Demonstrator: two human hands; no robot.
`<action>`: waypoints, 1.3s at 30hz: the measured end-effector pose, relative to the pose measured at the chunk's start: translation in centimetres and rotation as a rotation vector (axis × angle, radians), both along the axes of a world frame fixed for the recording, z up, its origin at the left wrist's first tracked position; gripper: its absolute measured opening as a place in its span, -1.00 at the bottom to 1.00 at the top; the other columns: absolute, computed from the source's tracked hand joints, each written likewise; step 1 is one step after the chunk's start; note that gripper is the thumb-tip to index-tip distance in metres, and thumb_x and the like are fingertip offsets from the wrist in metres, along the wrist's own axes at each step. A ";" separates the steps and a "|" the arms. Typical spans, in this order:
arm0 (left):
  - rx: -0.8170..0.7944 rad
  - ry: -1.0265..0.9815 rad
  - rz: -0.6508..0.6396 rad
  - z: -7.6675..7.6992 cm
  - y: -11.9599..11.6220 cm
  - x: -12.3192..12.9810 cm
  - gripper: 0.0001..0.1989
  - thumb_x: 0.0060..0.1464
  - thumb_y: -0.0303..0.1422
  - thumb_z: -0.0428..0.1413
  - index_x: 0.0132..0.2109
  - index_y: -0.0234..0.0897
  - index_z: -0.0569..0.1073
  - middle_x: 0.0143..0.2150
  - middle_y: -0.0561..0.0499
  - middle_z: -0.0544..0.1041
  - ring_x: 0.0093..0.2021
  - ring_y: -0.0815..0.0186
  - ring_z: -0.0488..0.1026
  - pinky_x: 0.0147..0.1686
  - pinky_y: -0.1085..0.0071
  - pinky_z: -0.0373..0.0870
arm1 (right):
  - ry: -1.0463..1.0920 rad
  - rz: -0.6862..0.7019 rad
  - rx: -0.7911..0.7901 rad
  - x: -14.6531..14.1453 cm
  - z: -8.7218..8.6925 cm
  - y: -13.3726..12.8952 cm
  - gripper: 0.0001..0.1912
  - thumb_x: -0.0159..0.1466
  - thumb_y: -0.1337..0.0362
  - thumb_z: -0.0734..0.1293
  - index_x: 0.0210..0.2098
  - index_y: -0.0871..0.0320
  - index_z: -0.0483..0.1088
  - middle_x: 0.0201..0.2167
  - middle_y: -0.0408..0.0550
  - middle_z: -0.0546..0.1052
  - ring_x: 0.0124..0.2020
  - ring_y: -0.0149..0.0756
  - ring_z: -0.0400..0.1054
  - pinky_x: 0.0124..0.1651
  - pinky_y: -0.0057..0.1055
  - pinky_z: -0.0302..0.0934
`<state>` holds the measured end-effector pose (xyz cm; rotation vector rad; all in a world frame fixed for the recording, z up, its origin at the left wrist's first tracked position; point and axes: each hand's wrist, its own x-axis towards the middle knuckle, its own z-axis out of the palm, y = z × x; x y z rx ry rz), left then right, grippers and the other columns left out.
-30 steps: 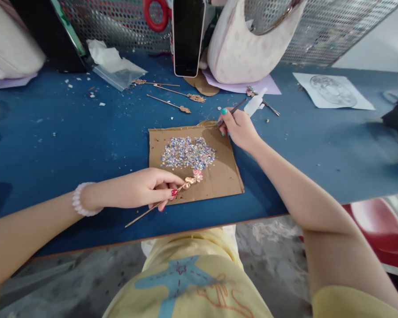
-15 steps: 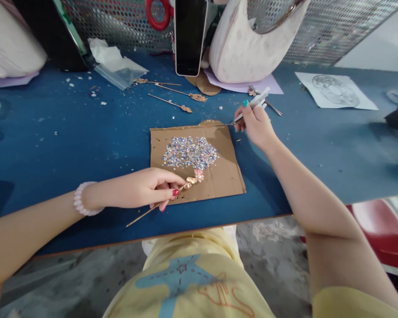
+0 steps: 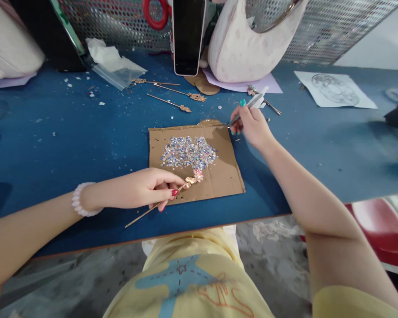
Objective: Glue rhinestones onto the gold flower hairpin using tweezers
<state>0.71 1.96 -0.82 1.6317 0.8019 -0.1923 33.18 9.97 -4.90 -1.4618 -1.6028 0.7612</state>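
Observation:
My left hand [image 3: 142, 187] is closed on a gold hairpin [image 3: 142, 217], its thumb and fingers pinching it just below the decorated head. A pink rhinestone flower [image 3: 198, 175] tops this head, which lies over the cardboard sheet [image 3: 215, 183]. Just beyond it a pile of small blue, white and pink rhinestones [image 3: 189, 151] is spread on the cardboard. My right hand [image 3: 254, 126] grips slim metal tweezers [image 3: 243, 115], tip pointing down at the sheet's far right corner. Whether the tip holds anything is too small to tell.
Several gold hairpins [image 3: 167, 102] lie beyond the cardboard, near a plastic bag [image 3: 116, 73]. Behind them stand a phone [image 3: 187, 39] and a white handbag [image 3: 239, 57]. A printed paper [image 3: 334, 90] lies at the right. The blue table's front edge [image 3: 199, 229] is close to my body.
The tweezers have turned slightly in my right hand, and their tip has shifted a little towards me at the cardboard's corner. My left hand keeps the hairpin in place.

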 end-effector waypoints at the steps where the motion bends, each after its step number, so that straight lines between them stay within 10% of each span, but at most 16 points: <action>1: 0.000 0.002 0.003 0.0 0.0 0.0 -0.53 0.30 -0.23 0.02 0.25 -0.37 0.42 -0.44 0.07 0.54 -0.44 0.35 0.48 -0.43 0.49 0.44 | 0.000 0.011 0.006 -0.1 0.1 -0.1 -0.22 0.25 -0.50 0.05 -0.46 0.09 0.34 -0.72 -0.16 0.38 -0.68 -0.43 0.22 -0.49 -0.37 0.13; 9: 0.016 0.010 -0.002 -0.3 0.2 -0.1 -0.50 0.29 -0.21 0.02 0.28 -0.33 0.42 -0.43 0.06 0.56 -0.43 0.33 0.51 -0.43 0.49 0.44 | -0.072 -0.031 0.092 0.3 -0.1 0.0 -0.25 0.30 -0.45 0.05 -0.44 0.11 0.34 -0.67 -0.15 0.40 -0.63 -0.41 0.26 -0.44 -0.36 0.15; 20: 0.013 -0.002 -0.009 0.0 0.1 0.1 -0.58 0.28 -0.24 0.04 0.20 -0.32 0.47 -0.44 0.07 0.55 -0.45 0.36 0.48 -0.43 0.50 0.42 | -0.254 -0.080 0.070 -0.1 0.3 0.0 -0.56 0.52 0.10 0.16 -0.48 0.09 0.26 -0.62 -0.11 0.45 -0.51 -0.39 0.32 -0.22 -0.30 0.26; 39: 0.013 -0.012 -0.005 -0.3 0.2 -0.1 -0.55 0.31 -0.24 0.01 0.24 -0.33 0.44 -0.43 0.08 0.54 -0.43 0.35 0.50 -0.42 0.48 0.43 | -0.304 -0.020 0.108 -0.1 1.0 -0.4 -0.55 0.53 0.13 0.15 -0.51 0.07 0.21 -0.61 -0.10 0.42 -0.48 -0.34 0.33 -0.16 -0.24 0.31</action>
